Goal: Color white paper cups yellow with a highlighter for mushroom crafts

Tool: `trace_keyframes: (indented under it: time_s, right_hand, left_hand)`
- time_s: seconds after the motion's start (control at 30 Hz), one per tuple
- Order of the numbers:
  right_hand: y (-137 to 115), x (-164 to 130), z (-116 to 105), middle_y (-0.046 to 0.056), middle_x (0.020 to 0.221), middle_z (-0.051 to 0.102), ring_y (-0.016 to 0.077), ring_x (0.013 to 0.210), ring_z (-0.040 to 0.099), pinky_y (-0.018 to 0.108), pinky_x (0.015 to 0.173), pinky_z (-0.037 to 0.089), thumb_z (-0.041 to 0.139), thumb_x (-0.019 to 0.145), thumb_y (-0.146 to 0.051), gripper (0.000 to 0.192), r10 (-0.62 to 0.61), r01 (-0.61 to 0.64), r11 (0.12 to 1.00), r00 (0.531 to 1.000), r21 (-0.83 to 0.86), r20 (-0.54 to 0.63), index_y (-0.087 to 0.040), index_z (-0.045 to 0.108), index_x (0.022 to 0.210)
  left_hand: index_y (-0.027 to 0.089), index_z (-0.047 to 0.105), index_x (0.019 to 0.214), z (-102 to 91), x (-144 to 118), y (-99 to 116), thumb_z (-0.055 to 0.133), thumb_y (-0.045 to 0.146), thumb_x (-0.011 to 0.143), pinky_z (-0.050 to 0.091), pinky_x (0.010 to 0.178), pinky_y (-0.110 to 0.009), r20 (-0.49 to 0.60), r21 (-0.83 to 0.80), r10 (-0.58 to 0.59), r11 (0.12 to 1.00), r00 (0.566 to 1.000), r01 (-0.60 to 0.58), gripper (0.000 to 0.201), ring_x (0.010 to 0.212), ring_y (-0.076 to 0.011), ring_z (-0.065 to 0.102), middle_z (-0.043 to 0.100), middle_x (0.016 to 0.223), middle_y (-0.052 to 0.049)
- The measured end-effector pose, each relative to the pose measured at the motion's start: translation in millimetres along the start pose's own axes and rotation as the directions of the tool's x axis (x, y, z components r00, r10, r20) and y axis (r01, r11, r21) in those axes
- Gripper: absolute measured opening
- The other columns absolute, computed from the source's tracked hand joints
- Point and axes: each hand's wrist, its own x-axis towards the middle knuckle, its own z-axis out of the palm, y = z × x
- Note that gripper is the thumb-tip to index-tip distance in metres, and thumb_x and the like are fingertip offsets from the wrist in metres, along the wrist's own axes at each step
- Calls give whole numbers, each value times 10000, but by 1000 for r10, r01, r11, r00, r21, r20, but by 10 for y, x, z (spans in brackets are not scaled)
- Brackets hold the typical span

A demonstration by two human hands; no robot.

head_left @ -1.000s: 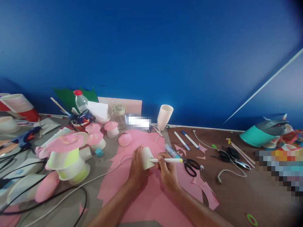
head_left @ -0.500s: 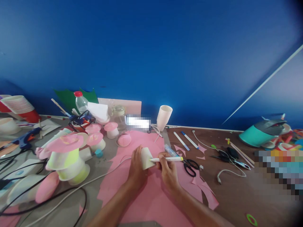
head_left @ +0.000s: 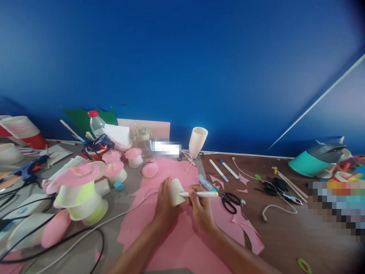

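My left hand (head_left: 166,198) is closed around a small white paper cup (head_left: 176,191), tilted over the pink paper (head_left: 182,243). In my right hand (head_left: 202,207) is a white marker with a yellow end (head_left: 205,194), held like a pen. Its tip points left and meets the side of the cup; whether it presses there I cannot tell. Black-handled scissors (head_left: 229,203) lie just right of my right hand, beside a clear and blue pen-like item (head_left: 205,183).
Two more markers (head_left: 219,170) and pink scraps (head_left: 252,238) lie to the right. A stack of white cups (head_left: 198,140) stands by the wall. At left are pink-topped cups (head_left: 78,186), a glue gun (head_left: 30,169) and loose cables. A teal container (head_left: 310,161) sits far right.
The marker and my right hand have shifted very slightly left and down. The cup has tilted a little in my left hand, which keeps its hold.
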Motion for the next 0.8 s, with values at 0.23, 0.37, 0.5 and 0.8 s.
trace_keyframes:
  time_s: [0.23,0.37,0.5,0.8]
  right_hand:
    - [-3,-4,5,-58,512,451,113,467,422,236,461,388,558,876,-501,347,-45,45,998,999,-35,13,-216,525,680]
    - [-38,-15,0,-65,496,437,102,450,392,223,437,353,588,849,-517,363,-6,6,1000,1000,4,-15,-218,511,659]
    - [-52,-12,-7,-75,482,420,94,436,350,209,411,297,583,851,-514,355,114,-103,986,991,130,-77,-223,488,672]
    - [-72,34,-11,-74,456,429,93,444,366,210,437,332,624,818,-474,344,144,-129,983,983,131,-113,-220,479,637]
  left_hand:
    - [131,322,1396,37,-5,-36,532,153,787,421,1028,-567,-24,15,7,1000,1000,-7,645,1271,-348,446,465,1358,-216]
    - [136,318,1390,11,10,-16,530,156,795,415,1029,-582,-11,7,11,1000,1000,-11,632,1253,-344,460,470,1349,-210]
    - [122,316,1383,-33,25,21,556,184,806,413,1031,-592,35,-27,-30,999,999,31,628,1259,-347,460,468,1353,-225]
    - [110,331,1373,-57,35,51,612,224,784,404,1049,-594,52,-50,-97,994,994,100,662,1269,-363,456,467,1361,-230]
